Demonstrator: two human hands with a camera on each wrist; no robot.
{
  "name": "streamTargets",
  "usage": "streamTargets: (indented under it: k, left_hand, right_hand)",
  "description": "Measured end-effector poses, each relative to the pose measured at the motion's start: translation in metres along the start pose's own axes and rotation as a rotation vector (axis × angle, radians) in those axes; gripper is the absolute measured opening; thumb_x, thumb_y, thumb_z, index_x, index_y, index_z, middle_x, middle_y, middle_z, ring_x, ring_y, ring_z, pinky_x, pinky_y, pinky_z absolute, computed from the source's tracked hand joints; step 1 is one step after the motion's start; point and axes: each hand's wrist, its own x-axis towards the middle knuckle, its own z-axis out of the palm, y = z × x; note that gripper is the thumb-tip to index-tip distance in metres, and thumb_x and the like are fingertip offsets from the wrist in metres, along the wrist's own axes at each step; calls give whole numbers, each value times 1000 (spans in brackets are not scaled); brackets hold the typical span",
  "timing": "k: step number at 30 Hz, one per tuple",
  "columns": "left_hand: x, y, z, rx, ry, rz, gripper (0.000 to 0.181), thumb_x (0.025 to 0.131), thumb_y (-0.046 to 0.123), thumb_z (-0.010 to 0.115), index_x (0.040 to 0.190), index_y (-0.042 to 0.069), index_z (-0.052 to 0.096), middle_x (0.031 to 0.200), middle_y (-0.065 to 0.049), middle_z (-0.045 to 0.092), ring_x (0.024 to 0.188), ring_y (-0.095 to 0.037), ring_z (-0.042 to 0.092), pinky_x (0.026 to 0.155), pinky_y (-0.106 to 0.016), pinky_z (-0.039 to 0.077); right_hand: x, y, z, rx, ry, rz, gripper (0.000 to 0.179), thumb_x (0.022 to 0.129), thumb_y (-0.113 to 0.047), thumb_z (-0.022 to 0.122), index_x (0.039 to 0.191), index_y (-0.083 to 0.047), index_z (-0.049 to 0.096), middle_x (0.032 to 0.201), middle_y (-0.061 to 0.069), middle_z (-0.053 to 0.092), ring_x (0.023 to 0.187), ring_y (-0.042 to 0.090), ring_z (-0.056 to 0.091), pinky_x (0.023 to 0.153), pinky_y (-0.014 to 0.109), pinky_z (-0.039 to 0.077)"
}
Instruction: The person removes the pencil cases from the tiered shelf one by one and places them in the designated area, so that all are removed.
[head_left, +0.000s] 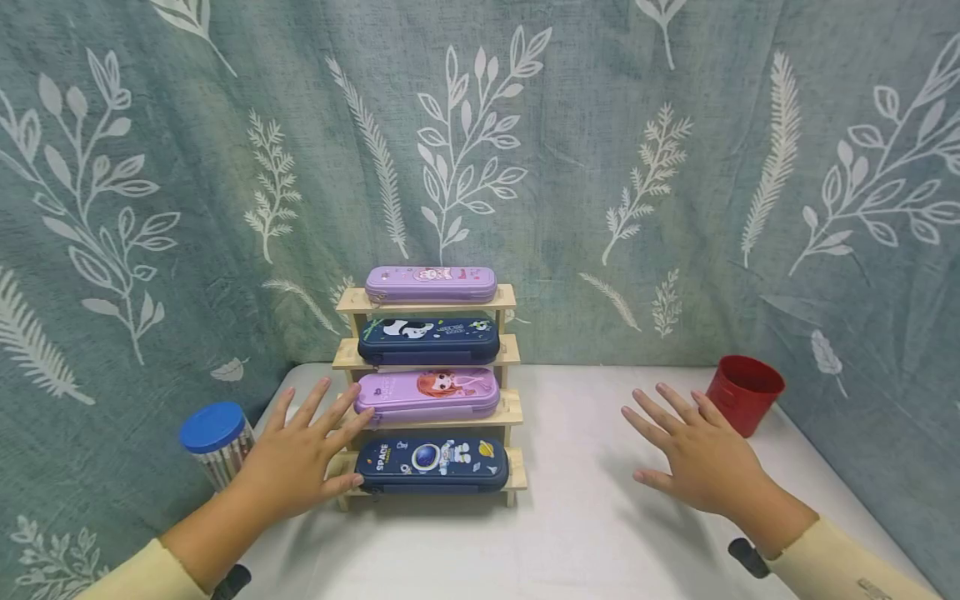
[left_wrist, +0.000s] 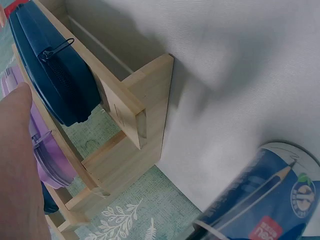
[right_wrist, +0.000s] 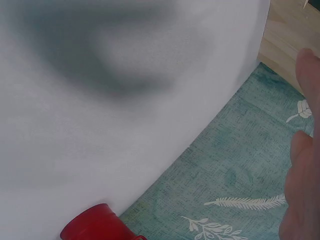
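Note:
In the head view, my left hand hovers with spread fingers at the left side of a wooden tiered stand and holds nothing. One pencil case lies on each tier: a navy astronaut case lowest, a lilac case with a red-haired girl above it, a navy panda case, and a lilac case on top. Whether the left fingertips touch the cases, I cannot tell. My right hand, fingers spread and holding nothing, is above the white table, nearest the red cup.
A clear tub of pencils with a blue lid stands left of the stand, behind my left forearm; its blue label shows in the left wrist view. Green leaf-patterned cloth borders the white table at the back and sides.

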Motion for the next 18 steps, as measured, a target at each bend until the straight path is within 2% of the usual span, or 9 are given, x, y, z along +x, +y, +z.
streamTargets:
  k: [5, 12, 15, 18]
  left_hand:
    - [-2, 0, 2, 6, 1, -2, 88, 91, 83, 50, 165, 37, 31, 176, -1, 17, 162, -40, 7, 125, -70, -6]
    - [-2, 0, 3, -14, 2, -4, 88, 92, 82, 49, 166, 38, 28, 177, 0, 13, 162, -40, 5, 125, -71, -5]
    - [0, 1, 3, -55, 14, -29, 89, 94, 79, 51, 167, 36, 25, 177, -1, 11, 162, -40, 4, 125, -72, -3]
    - [4, 6, 6, -146, 26, -84, 89, 97, 74, 53, 169, 31, 20, 177, -4, 8, 162, -42, 2, 124, -74, 1]
  right_hand:
    - [0, -1, 2, -8, -2, -2, 92, 91, -87, 42, 164, -31, 36, 171, 5, 33, 159, 40, 22, 124, 70, 14]
    - [1, -8, 9, 1, 9, 12, 90, 90, -75, 62, 164, -31, 36, 171, 4, 33, 159, 39, 22, 125, 69, 13]
    - [5, -20, 13, 42, 21, 17, 88, 91, -74, 61, 164, -31, 36, 171, 4, 32, 159, 39, 22, 124, 70, 14]
    - [12, -38, 18, 105, 36, 23, 88, 92, -73, 61, 164, -29, 37, 171, 4, 33, 158, 38, 25, 124, 70, 15]
